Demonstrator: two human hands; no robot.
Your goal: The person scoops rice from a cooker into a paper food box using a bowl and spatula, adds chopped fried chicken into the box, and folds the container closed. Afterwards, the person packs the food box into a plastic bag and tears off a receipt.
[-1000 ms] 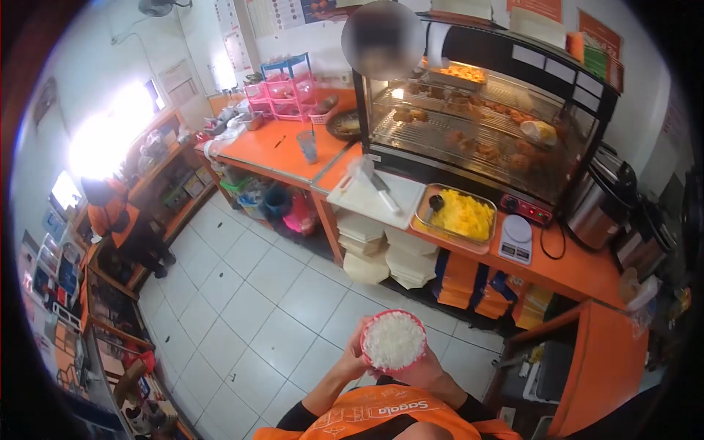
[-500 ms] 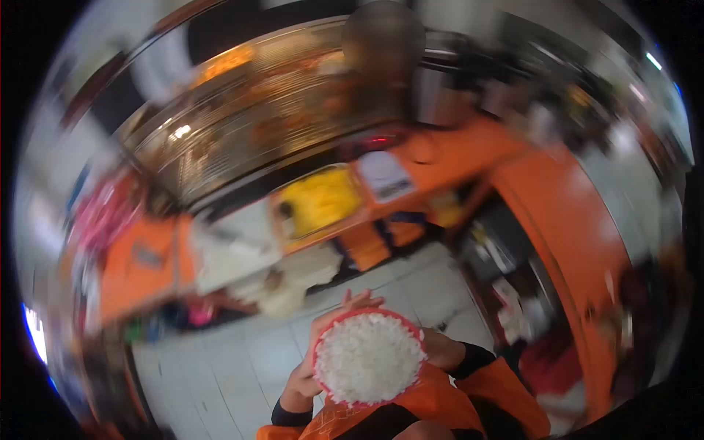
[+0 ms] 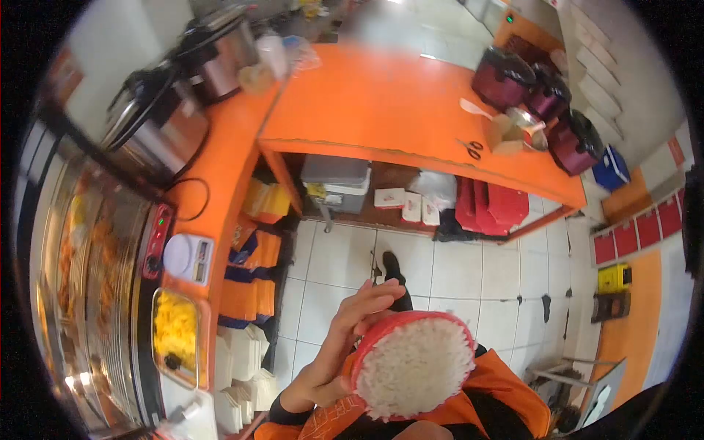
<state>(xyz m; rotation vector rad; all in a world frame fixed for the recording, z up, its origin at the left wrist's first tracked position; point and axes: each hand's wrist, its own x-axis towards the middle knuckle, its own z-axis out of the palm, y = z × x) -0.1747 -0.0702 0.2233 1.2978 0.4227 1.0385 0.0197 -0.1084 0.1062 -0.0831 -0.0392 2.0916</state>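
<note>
A round red bowl point(image 3: 359, 359) is heaped with white rice point(image 3: 418, 364) in front of my body. On its left side my left hand point(image 3: 345, 352) grips it, thumb low against the wall and fingers stretched along the far side. Behind the bowl and my orange clothing, my right hand is hidden; only the sleeve point(image 3: 506, 385) on that side shows.
Ahead stands an orange table point(image 3: 367, 95) with maroon rice cookers point(image 3: 504, 77), scissors point(image 3: 473, 150) and red boxes point(image 3: 491, 205) on the shelf below. At left are a heated food display point(image 3: 95, 257), a scale point(image 3: 188, 258), a tray of yellow food point(image 3: 176, 330) and steel cookers point(image 3: 165, 125).
My view has swung right, from the display counter toward the orange table. The bowl stays before me, now farther right and tilted; my right hand has passed out of sight behind it.
</note>
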